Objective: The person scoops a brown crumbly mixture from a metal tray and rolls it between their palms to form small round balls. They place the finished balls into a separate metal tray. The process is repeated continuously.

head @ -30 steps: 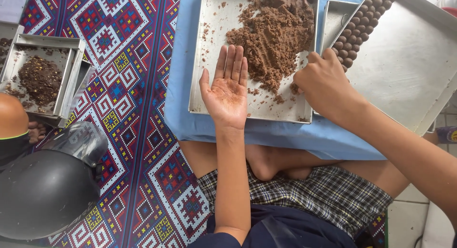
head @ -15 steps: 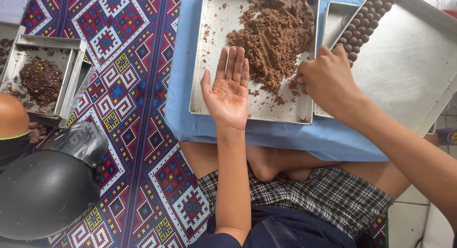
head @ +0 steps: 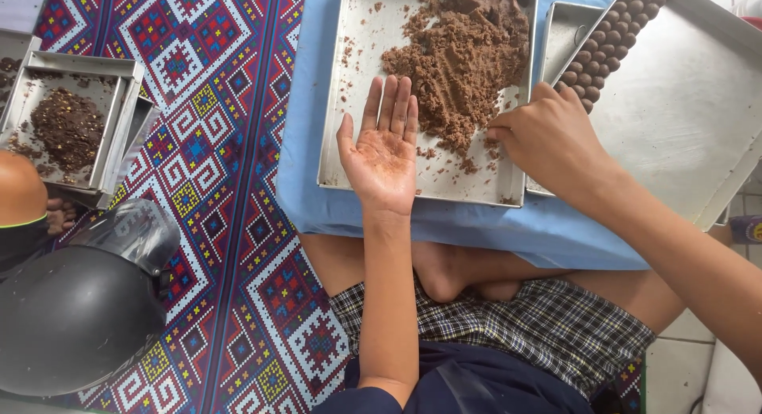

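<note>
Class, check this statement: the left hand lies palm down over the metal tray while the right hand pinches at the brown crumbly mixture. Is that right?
Not quite. The head view shows the left hand palm up, fingers straight, over the metal tray. The rest stands: the right hand pinches at the edge of the brown crumbly mixture.

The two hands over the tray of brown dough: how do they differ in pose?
The left hand lies flat and open, palm up, fingers straight, beside the brown dough. The right hand is palm down, fingers curled, fingertips at the dough's edge. Both are over the same metal tray.
</note>
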